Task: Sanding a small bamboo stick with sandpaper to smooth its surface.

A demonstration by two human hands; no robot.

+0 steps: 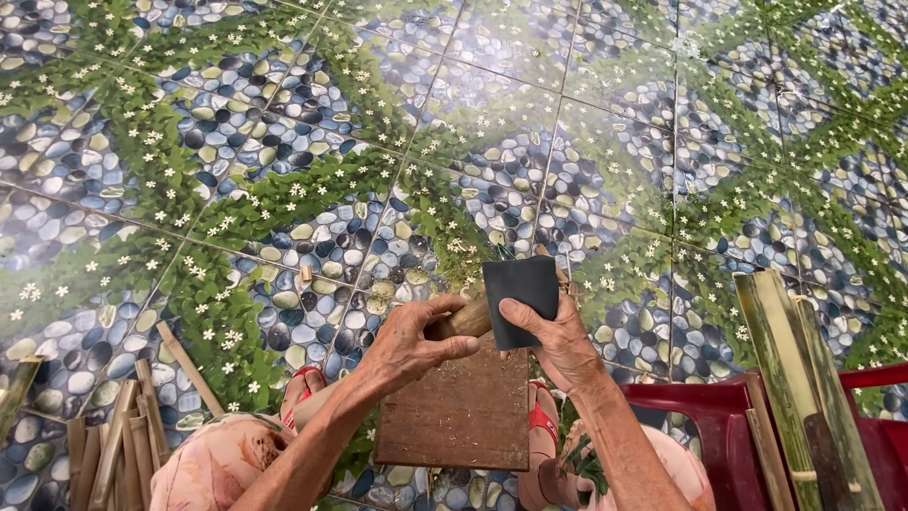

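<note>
My left hand (411, 339) grips a short round bamboo piece (463, 318) and holds it over a brown wooden board (459, 416) that rests between my knees. My right hand (556, 336) holds a dark sheet of sandpaper (518, 295) folded against the end of the bamboo piece. Both hands sit close together above the board's top edge. Red sandals (541, 421) show on my feet on either side of the board.
The floor is tiled with a pebble and leaf pattern (454, 142). Several split bamboo strips (113, 445) lie at the lower left. Green bamboo slats (799, 378) lean across a red plastic chair (719, 426) at the lower right.
</note>
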